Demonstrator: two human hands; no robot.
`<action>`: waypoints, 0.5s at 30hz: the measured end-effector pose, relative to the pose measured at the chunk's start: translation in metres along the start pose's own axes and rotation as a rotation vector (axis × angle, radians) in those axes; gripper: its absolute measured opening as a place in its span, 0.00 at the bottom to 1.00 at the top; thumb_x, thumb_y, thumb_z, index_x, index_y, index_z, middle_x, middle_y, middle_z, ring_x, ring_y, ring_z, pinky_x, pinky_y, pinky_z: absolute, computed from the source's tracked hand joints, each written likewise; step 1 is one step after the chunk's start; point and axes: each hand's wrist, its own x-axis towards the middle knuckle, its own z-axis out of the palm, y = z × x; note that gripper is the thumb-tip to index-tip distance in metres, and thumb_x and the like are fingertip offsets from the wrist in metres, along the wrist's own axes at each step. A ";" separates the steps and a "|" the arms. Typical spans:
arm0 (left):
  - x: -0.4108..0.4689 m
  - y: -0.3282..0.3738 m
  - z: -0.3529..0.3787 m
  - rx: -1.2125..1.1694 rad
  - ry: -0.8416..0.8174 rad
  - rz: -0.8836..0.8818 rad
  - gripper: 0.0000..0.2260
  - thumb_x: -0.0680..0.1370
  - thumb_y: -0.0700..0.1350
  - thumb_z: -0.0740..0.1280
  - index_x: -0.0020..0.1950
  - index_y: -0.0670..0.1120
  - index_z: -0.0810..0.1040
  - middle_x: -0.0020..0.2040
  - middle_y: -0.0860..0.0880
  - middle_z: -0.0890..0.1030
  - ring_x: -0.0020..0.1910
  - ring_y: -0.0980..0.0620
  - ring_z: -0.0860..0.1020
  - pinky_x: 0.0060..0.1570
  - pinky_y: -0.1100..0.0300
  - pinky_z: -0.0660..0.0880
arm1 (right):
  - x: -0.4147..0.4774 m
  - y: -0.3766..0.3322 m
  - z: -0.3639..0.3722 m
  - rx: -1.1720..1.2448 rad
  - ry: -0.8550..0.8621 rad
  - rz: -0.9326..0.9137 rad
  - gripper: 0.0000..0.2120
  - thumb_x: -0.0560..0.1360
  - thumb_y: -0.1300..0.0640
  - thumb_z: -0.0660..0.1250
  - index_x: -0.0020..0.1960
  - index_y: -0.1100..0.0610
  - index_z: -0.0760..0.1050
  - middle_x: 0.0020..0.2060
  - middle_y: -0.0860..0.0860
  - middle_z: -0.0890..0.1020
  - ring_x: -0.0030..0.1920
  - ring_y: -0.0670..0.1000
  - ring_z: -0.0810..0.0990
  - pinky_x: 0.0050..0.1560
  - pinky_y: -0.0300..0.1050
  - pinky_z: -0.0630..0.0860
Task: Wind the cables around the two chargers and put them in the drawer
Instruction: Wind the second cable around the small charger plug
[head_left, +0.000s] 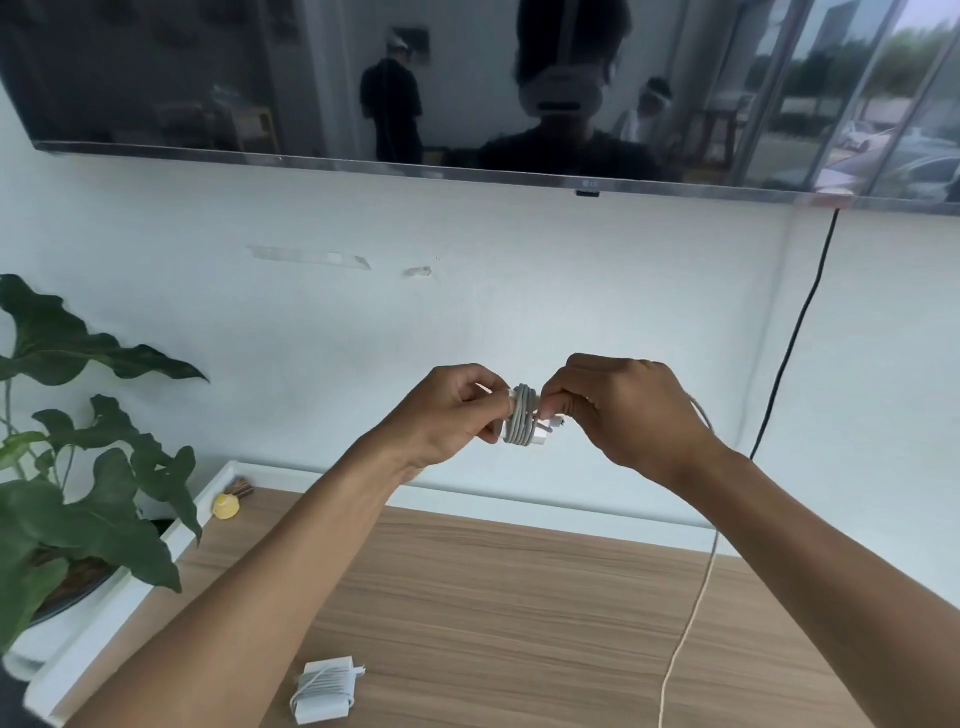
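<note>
Since the first charger (324, 688) lies wound on the table (519, 597), roughly half the winding looks done. The second charger (522, 421) is held in the air, its end pinched by the left hand (457, 410), while the right hand (618, 410) grips its cable (696, 613) beside several finished turns, the loose remainder hanging below. That remainder needs winding, then both go in the unseen drawer.
</note>
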 end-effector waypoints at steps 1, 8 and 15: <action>0.001 0.001 -0.003 0.006 -0.010 -0.002 0.08 0.73 0.43 0.69 0.48 0.40 0.80 0.38 0.42 0.81 0.35 0.48 0.78 0.52 0.48 0.78 | 0.001 0.000 0.001 0.031 0.012 0.025 0.03 0.74 0.54 0.68 0.43 0.48 0.79 0.34 0.44 0.80 0.28 0.50 0.73 0.26 0.42 0.71; -0.008 -0.004 -0.007 -0.272 -0.190 -0.040 0.07 0.75 0.38 0.66 0.51 0.37 0.78 0.42 0.41 0.80 0.38 0.48 0.78 0.39 0.60 0.78 | 0.009 0.011 0.009 0.305 -0.001 0.157 0.08 0.77 0.56 0.67 0.41 0.48 0.81 0.35 0.43 0.81 0.33 0.49 0.77 0.36 0.46 0.74; -0.011 -0.001 -0.008 -0.563 -0.174 -0.075 0.14 0.73 0.42 0.63 0.53 0.35 0.78 0.44 0.42 0.77 0.39 0.50 0.77 0.39 0.60 0.78 | 0.000 -0.004 0.036 1.104 -0.025 0.428 0.12 0.76 0.58 0.66 0.34 0.53 0.77 0.25 0.44 0.73 0.26 0.42 0.65 0.28 0.31 0.63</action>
